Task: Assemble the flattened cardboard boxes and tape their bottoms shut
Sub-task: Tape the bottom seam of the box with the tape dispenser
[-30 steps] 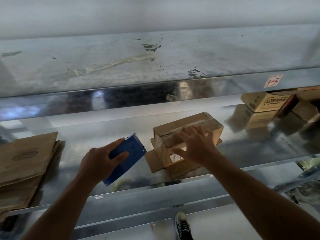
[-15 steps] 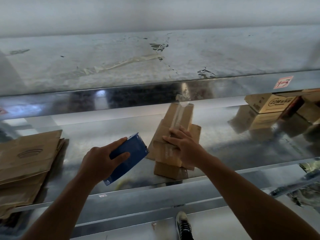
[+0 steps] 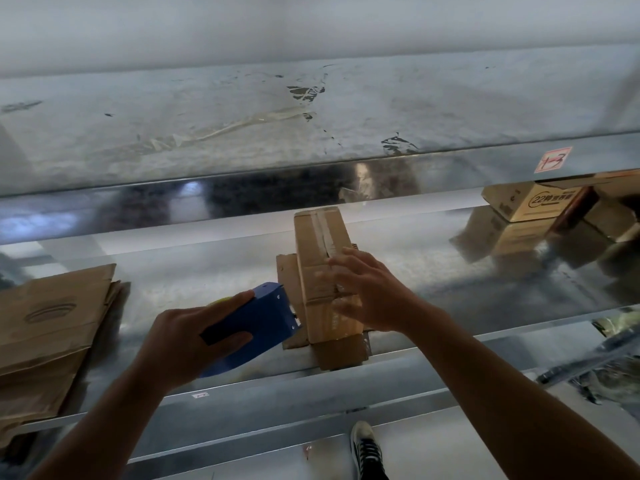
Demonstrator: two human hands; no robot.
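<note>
taping step by the look: l hand point(image 3: 187, 337) grips blue tape dispenser point(image 3: 256, 320) just beside box point(image 3: 320, 258) sitting bottom-up on metal shelf point(image 3: 450, 282), r hand point(image 3: 367, 296) spread flat on its taped seam; next prob needs dispenser nose on near edge w/ box held steady.

The shiny metal shelf point(image 3: 207, 271) carries a taped cardboard box point(image 3: 320, 258) at the middle of its front edge. The box's long side runs front to back and its lower flaps are spread on the metal. A flat brown stack point(image 3: 52, 323) lies at the left end and reaches the front edge. Towards the back right corner sits a printed carton point(image 3: 530, 202), with more cartons point(image 3: 620, 220) just beside it.
</note>
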